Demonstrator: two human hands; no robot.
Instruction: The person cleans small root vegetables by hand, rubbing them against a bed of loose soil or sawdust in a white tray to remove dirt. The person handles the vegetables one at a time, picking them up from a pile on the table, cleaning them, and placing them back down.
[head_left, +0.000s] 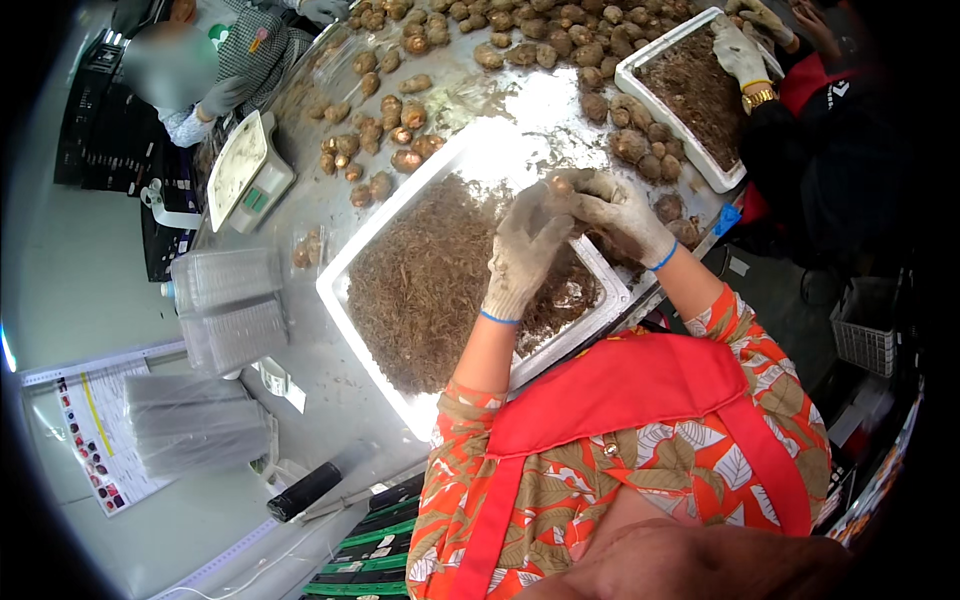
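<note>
Both my hands wear soiled white knit gloves with blue cuffs and meet above the near right side of a white foam box (375, 217). My left hand (527, 244) and my right hand (621, 214) close around a small brown tuber (560, 185), which looks like taro. Only its pinkish cut end shows clearly; the rest is hidden by the gloves. Brown fibrous peelings and dirt (427, 277) cover the bottom of the box. More tubers (637, 146) lie just beyond my right hand.
A heap of tubers (577, 34) covers the table's far side. Left stand a weighing scale (251, 176), stacked clear plastic trays (229, 300), a label roll (274, 375) and a black roll (304, 491). Gloved co-workers' hands (739, 52) (225, 96) are at the second foam box (724, 176) and beside the scale.
</note>
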